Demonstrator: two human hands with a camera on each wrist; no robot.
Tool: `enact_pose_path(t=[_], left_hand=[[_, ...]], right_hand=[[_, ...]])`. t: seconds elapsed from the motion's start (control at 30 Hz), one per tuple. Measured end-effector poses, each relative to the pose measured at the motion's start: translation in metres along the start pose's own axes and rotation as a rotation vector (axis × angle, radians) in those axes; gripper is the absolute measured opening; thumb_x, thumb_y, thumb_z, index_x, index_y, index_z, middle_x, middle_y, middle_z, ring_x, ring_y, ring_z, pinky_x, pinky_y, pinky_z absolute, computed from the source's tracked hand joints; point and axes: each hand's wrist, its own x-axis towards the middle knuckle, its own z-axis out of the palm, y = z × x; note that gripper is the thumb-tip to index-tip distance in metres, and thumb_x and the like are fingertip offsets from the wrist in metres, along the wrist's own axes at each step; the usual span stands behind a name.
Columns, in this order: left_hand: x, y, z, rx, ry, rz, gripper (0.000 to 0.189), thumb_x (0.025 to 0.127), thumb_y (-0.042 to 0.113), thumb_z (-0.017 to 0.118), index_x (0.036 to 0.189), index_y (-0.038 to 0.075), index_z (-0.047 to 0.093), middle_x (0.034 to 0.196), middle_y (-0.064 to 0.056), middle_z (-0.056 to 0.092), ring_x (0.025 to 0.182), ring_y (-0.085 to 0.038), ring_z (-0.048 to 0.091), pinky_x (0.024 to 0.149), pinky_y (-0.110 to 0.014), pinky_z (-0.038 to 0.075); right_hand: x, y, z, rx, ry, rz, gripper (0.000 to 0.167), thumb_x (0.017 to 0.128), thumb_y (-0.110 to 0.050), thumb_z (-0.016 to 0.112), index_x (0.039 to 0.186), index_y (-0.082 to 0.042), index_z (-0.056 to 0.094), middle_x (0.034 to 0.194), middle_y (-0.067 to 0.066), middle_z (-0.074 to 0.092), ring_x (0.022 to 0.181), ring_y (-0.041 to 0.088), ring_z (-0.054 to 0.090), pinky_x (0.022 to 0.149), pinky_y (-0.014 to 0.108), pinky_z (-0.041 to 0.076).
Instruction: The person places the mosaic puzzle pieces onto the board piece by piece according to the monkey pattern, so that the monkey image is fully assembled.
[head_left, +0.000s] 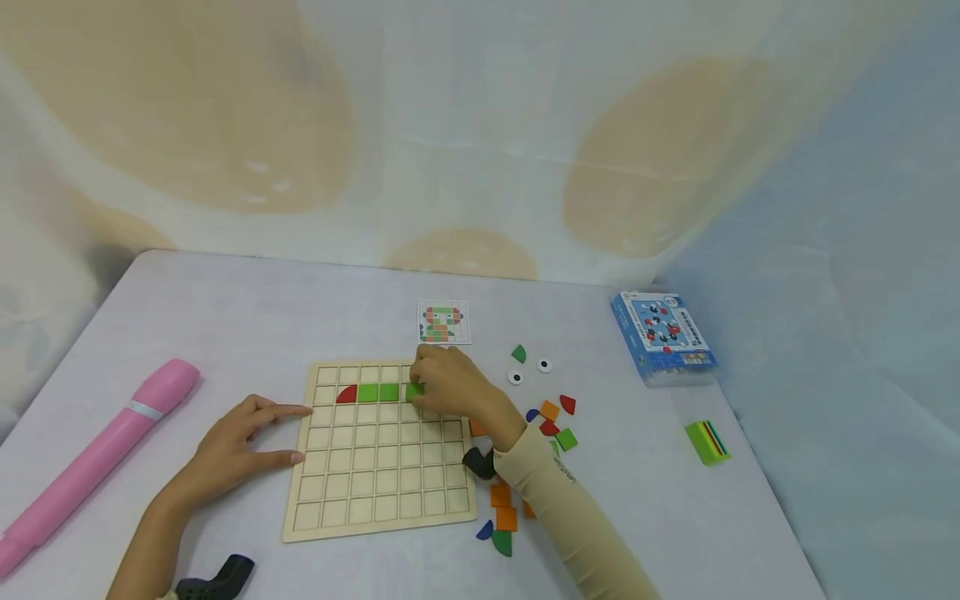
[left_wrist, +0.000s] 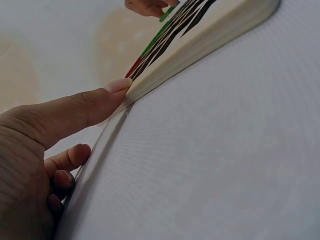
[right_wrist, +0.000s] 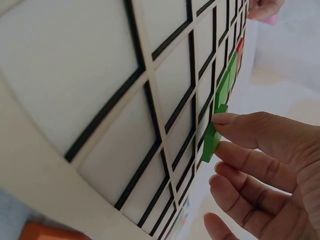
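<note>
A wooden grid board [head_left: 375, 462] lies on the table. In its second row sit a red quarter-circle tile [head_left: 347, 394] and two green square tiles [head_left: 378, 392] side by side. My right hand [head_left: 453, 383] is over the board's upper right part and pinches another green square tile [right_wrist: 212, 142] between thumb and forefinger. That tile looks tilted against the grid in the right wrist view, at the end of the green row. My left hand [head_left: 236, 442] touches the board's left edge with fingertips and thumb, fingers extended; the left wrist view shows the thumb [left_wrist: 95, 106] at the board's side.
A picture card [head_left: 444, 322] lies behind the board. Loose orange, green, red and blue tiles [head_left: 506, 519] and two eye discs [head_left: 544, 365] are scattered to the right. Farther right are a blue box [head_left: 663, 337] and a lime-green block [head_left: 707, 442]; a pink tube [head_left: 97, 458] lies left.
</note>
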Motion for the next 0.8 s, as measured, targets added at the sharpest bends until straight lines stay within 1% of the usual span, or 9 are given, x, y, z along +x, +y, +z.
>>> enact_pose_path(t=[0.13,0.27,0.37,0.47,0.6,0.7,0.8], left_hand=[[0.0004,0.0006,-0.0003,0.008,-0.003,-0.003,0.060,0.072,0.043,0.087,0.126,0.025,0.068,0.099,0.001,0.052,0.089,-0.014,0.044,0.074,-0.031,0.034],[0.0006,0.0003,0.0000,0.009,-0.003,-0.003,0.060,0.072,0.043,0.087,0.126,0.025,0.068,0.099,0.001,0.053,0.089,-0.014,0.044,0.074,-0.031,0.033],[0.0008,0.0001,0.0002,0.010,-0.004,-0.006,0.059,0.072,0.043,0.087,0.126,0.026,0.068,0.099,0.001,0.052,0.088,-0.014,0.043,0.073,-0.031,0.033],[0.0012,-0.0002,0.0004,0.010,-0.007,-0.008,0.059,0.072,0.043,0.086,0.126,0.026,0.068,0.099,0.001,0.052,0.088,-0.014,0.043,0.073,-0.031,0.033],[0.0011,-0.0006,0.0006,0.009,-0.010,-0.011,0.059,0.072,0.043,0.086,0.126,0.027,0.068,0.099,0.001,0.051,0.088,-0.014,0.042,0.073,-0.031,0.032],[0.0009,-0.0004,0.0007,0.010,-0.020,-0.021,0.059,0.073,0.043,0.086,0.126,0.027,0.067,0.101,0.000,0.052,0.090,-0.015,0.043,0.074,-0.032,0.033],[0.0011,-0.0003,0.0007,0.009,-0.032,-0.032,0.059,0.073,0.043,0.086,0.127,0.027,0.067,0.101,-0.001,0.052,0.092,-0.017,0.043,0.075,-0.034,0.033]], right_hand=[[0.0034,-0.0010,0.0019,0.002,-0.007,0.003,0.019,0.088,-0.023,0.074,0.103,-0.013,0.078,0.103,-0.001,0.064,0.094,0.013,0.060,0.090,0.038,0.048],[0.0057,-0.0004,0.0042,0.002,-0.008,0.006,0.019,0.088,-0.021,0.073,0.105,-0.013,0.078,0.105,-0.001,0.065,0.096,0.013,0.060,0.090,0.038,0.048],[0.0055,-0.0002,0.0058,0.014,0.003,0.009,0.019,0.089,-0.022,0.074,0.106,-0.014,0.078,0.104,-0.002,0.065,0.096,0.012,0.060,0.094,0.040,0.047],[0.0046,-0.0002,0.0078,0.007,0.012,0.005,0.019,0.089,-0.024,0.075,0.105,-0.015,0.078,0.103,-0.002,0.064,0.094,0.012,0.059,0.093,0.038,0.048],[0.0033,-0.0005,0.0099,-0.033,0.018,-0.004,0.018,0.088,-0.026,0.075,0.104,-0.017,0.079,0.101,-0.003,0.065,0.090,0.011,0.058,0.081,0.029,0.045],[0.0021,-0.0008,0.0094,-0.049,0.011,-0.001,0.022,0.088,-0.031,0.075,0.106,-0.018,0.078,0.102,-0.003,0.066,0.091,0.011,0.058,0.079,0.028,0.044],[-0.0010,-0.0002,0.0073,-0.033,0.000,0.022,0.031,0.088,-0.036,0.075,0.113,-0.018,0.076,0.108,-0.002,0.064,0.095,0.012,0.058,0.080,0.029,0.045]])
